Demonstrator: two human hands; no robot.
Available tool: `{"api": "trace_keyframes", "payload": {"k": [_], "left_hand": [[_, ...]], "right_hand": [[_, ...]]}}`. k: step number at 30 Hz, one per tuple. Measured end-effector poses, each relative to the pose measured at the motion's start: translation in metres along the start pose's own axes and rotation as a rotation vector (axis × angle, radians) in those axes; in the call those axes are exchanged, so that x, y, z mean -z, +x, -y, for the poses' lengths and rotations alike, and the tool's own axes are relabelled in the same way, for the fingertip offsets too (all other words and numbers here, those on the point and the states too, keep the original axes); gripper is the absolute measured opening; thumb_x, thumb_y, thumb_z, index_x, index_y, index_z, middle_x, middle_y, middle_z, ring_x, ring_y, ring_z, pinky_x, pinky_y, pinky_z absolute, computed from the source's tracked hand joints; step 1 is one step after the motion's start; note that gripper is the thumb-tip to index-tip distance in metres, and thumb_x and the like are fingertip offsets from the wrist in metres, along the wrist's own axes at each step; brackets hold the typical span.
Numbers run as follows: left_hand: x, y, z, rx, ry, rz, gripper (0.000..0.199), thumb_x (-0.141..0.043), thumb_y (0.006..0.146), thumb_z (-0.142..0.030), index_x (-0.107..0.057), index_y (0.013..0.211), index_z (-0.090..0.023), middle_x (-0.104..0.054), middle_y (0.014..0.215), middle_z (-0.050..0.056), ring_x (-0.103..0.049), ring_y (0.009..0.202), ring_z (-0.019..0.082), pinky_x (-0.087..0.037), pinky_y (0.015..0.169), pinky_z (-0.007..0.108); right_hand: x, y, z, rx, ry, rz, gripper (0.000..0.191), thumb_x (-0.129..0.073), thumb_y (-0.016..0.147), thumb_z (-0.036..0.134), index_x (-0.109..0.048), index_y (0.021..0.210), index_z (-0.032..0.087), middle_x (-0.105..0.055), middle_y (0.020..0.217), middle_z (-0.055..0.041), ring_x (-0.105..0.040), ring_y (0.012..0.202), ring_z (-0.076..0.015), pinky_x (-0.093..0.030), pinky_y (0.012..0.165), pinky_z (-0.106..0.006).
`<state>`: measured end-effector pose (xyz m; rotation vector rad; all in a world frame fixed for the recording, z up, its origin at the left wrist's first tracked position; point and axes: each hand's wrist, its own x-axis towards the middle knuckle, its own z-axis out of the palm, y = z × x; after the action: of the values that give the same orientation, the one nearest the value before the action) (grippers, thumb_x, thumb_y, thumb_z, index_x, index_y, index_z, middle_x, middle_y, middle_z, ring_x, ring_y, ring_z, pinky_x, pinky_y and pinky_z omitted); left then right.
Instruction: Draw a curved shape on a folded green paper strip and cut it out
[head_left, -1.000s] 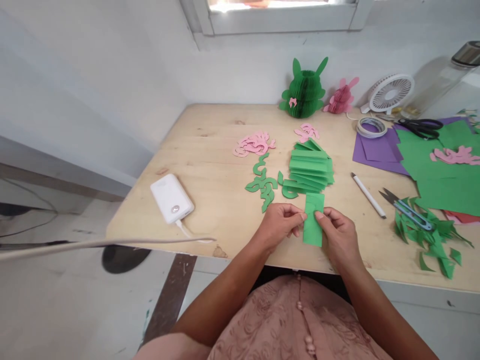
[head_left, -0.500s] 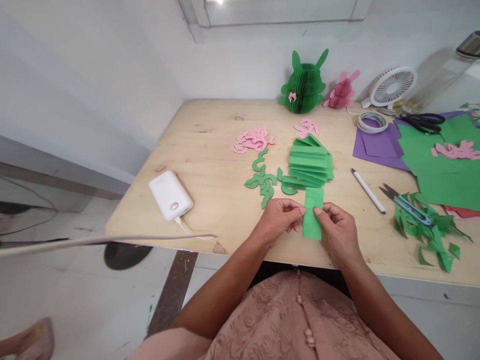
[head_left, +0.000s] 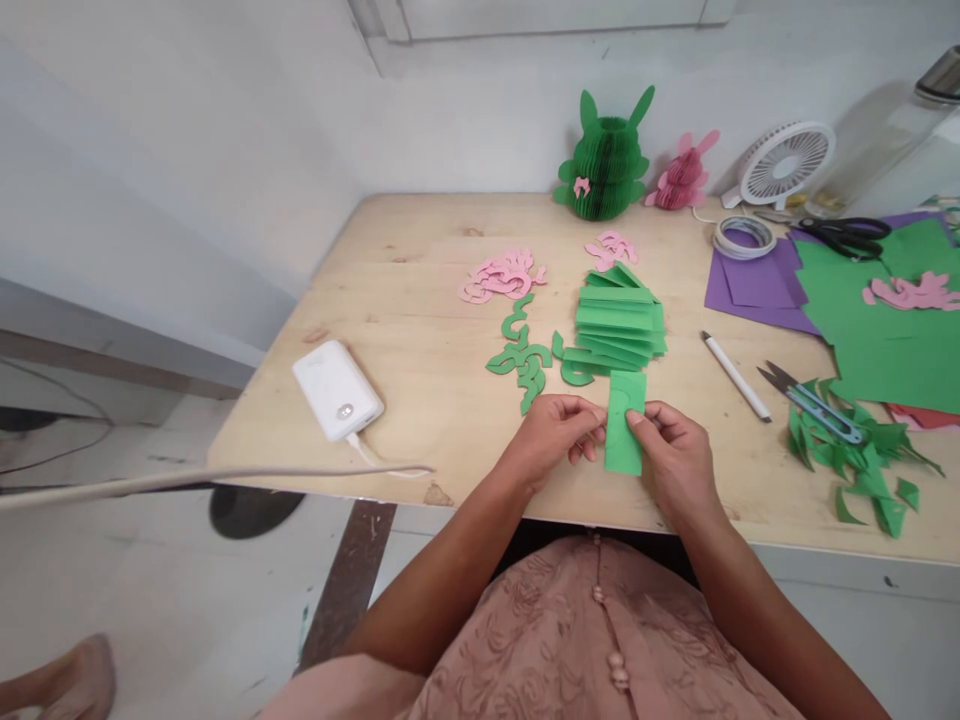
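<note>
My right hand point(head_left: 679, 450) pinches a green paper strip point(head_left: 624, 445) by its right edge, thumb on top. A faint curved outline shows near the strip's upper end. My left hand point(head_left: 564, 430) is at the strip's left edge, thumb and fingers closed together; whether the fingertips grip anything is hidden. Just beyond the strip lies a stack of folded green paper strips point(head_left: 616, 322). Curved green paper cutouts point(head_left: 525, 358) lie to its left, with pink paper cutouts point(head_left: 504, 275) behind them and a smaller pink pile point(head_left: 611, 248) behind the stack.
Blue-handled thread snips point(head_left: 817, 405) lie on green scraps point(head_left: 870, 470), near a white pen point(head_left: 736, 378). Farther back are tape point(head_left: 744, 238), black scissors point(head_left: 844, 237), a fan point(head_left: 787, 165) and two paper rabbits, green point(head_left: 606, 165) and pink point(head_left: 681, 180). A white power bank point(head_left: 337, 390) sits left.
My left thumb has slid slightly left, from over the strip to its edge. My right hand keeps its pinch on the strip. The whole view has shifted a little.
</note>
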<state>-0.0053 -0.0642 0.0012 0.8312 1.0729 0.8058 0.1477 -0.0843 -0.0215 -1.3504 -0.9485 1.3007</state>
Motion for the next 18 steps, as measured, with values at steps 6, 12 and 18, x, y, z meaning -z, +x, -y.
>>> {"api": "trace_keyframes", "payload": {"k": [6,12,18], "left_hand": [[-0.0017,0.0002,-0.0008,-0.003,0.001,-0.011,0.017,-0.068,0.071,-0.028,-0.064,0.067,-0.012,-0.061,0.057,0.000,-0.052,0.042,0.005,-0.033,0.038,0.015],[-0.0037,0.0012,-0.0001,-0.023,0.020,-0.031,0.013,-0.067,0.070,-0.024,-0.062,0.065,-0.013,-0.058,0.052,-0.002,-0.050,0.041,0.005,-0.033,0.038,0.015],[-0.0040,0.0018,0.0015,-0.026,0.030,-0.039,0.014,-0.068,0.070,-0.025,-0.062,0.065,-0.013,-0.057,0.051,-0.001,-0.050,0.041,0.006,-0.034,0.038,0.015]], "right_hand": [[0.0000,0.0000,0.0009,-0.001,-0.011,0.002,0.022,-0.072,0.074,0.041,-0.066,0.073,0.020,-0.064,0.063,0.0012,-0.055,0.057,-0.0139,-0.045,0.054,-0.025],[-0.0005,-0.0009,0.0008,-0.008,0.002,-0.006,0.021,-0.073,0.073,0.039,-0.066,0.072,0.020,-0.062,0.062,0.0020,-0.053,0.056,-0.0127,-0.044,0.054,-0.025],[-0.0006,-0.0005,0.0011,0.004,-0.024,-0.020,0.022,-0.073,0.072,0.040,-0.065,0.070,0.020,-0.062,0.061,0.0022,-0.052,0.055,-0.0124,-0.043,0.052,-0.024]]}}
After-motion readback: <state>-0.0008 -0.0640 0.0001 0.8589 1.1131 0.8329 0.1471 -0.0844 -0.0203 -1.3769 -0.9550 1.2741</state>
